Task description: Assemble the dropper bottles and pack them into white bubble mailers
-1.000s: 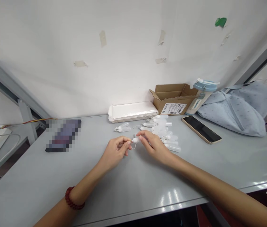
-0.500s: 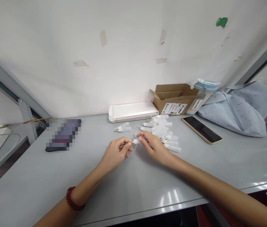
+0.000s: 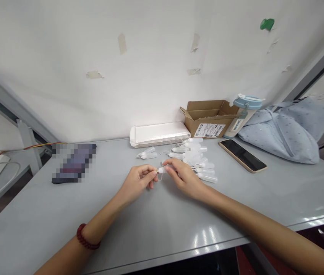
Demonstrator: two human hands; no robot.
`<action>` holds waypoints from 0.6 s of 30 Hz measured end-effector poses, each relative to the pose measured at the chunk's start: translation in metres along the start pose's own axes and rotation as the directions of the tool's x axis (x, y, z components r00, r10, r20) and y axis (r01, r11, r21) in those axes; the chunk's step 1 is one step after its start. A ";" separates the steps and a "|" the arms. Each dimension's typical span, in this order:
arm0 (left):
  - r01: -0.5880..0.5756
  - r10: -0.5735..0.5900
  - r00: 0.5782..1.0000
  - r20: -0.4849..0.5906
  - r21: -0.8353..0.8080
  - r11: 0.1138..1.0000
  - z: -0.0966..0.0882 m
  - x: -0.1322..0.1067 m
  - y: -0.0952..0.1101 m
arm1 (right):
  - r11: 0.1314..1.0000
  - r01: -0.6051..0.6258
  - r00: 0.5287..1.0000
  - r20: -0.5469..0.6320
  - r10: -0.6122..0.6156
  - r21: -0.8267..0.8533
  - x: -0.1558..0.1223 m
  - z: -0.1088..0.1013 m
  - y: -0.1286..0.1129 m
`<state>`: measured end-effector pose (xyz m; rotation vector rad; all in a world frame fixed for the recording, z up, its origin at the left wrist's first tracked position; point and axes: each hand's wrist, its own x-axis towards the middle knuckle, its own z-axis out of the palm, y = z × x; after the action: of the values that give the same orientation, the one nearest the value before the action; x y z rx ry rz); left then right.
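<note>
Between my two hands is a small white squeeze bottle (image 3: 161, 170) with a narrow tip and a thin loop hanging below it. My right hand (image 3: 183, 175) has its thumb and fingers closed around the bottle's body, hiding most of it. At the tip end, my left hand (image 3: 141, 180) pinches with thumb and forefinger; whatever lies in that pinch is too small to make out. Beside and behind my right hand lies a pile of similar translucent bottles (image 3: 207, 177). A couple more bottles (image 3: 147, 153) rest together just beyond my left hand.
Along the wall stand a flat white box (image 3: 159, 133), an open cardboard box (image 3: 210, 128) and a blue-lidded cup (image 3: 240, 116). A light blue bag (image 3: 282, 133) and a phone (image 3: 242, 156) are on the right. A dark, pixelated item (image 3: 76, 162) lies on the left of the grey table (image 3: 156, 233).
The whole view has shifted slightly. Both hands keep nearly the same pose at the bottle, with no clear change of grip.
</note>
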<state>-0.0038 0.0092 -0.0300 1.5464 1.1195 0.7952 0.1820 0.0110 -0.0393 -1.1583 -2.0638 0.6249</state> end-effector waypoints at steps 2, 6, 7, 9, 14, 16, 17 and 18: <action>0.020 -0.020 1.000 0.002 -0.091 0.996 -0.005 0.003 0.000 | 1.000 -0.014 1.000 -0.015 0.015 0.022 0.001 -0.003 -0.002; 0.083 -0.091 0.995 -0.027 -0.215 0.973 -0.011 0.006 -0.001 | 0.997 -0.025 0.998 -0.056 0.029 0.076 0.004 -0.006 -0.004; 0.085 -0.094 0.995 -0.030 -0.216 0.973 -0.012 0.007 -0.001 | 0.996 -0.024 0.998 -0.058 0.029 0.082 0.004 -0.006 -0.004; 0.070 -0.078 0.997 -0.029 -0.198 0.978 -0.011 0.006 0.000 | 0.996 -0.021 0.998 -0.058 0.026 0.088 0.004 -0.006 -0.003; 0.033 -0.034 0.999 -0.015 -0.082 0.996 -0.009 0.004 0.003 | 0.996 -0.020 0.999 -0.033 0.022 0.086 0.004 -0.007 -0.004; 0.035 -0.036 0.999 -0.023 -0.045 0.998 -0.008 0.002 0.005 | 0.997 -0.013 1.000 -0.022 0.015 0.071 0.004 -0.006 -0.004; 0.037 -0.038 0.999 -0.028 -0.033 0.999 -0.008 0.002 0.005 | 0.998 -0.008 1.000 -0.020 0.009 0.063 0.003 -0.005 -0.003; 0.038 -0.039 0.999 -0.032 -0.020 0.999 -0.007 0.001 0.006 | 0.998 -0.003 1.000 -0.019 0.004 0.057 0.002 -0.004 -0.002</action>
<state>-0.0084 0.0124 -0.0222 1.4959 1.1584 0.8052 0.1829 0.0123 -0.0343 -1.1318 -2.0151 0.6677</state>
